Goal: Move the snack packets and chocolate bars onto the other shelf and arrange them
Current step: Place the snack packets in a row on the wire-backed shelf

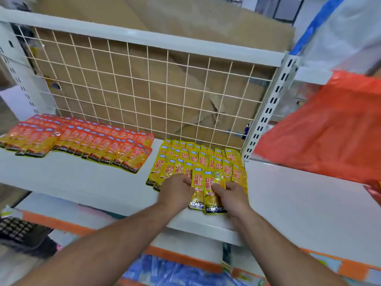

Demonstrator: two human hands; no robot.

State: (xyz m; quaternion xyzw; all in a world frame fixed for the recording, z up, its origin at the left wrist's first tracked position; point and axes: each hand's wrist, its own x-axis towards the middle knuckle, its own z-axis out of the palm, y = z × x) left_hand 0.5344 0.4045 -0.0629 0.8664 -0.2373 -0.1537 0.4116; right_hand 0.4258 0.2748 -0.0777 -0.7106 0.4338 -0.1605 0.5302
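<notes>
Several yellow snack packets (198, 162) lie in overlapping rows on the white shelf (82, 178), at its right end. My left hand (177, 193) rests on the front-left packets with curled fingers, pinching the edge of one. My right hand (233, 195) grips the two front packets (208, 195), which stick out over the shelf's front edge. Further left, several orange snack packets (92, 141) lie in neat overlapping rows. No chocolate bars show.
A white wire grid (144, 89) backs the shelf, with brown cardboard behind it. A slotted upright post (268, 108) stands at the right. An orange plastic bag (329, 137) hangs over the neighbouring shelf at right. Blue packaging (165, 271) lies on a lower level.
</notes>
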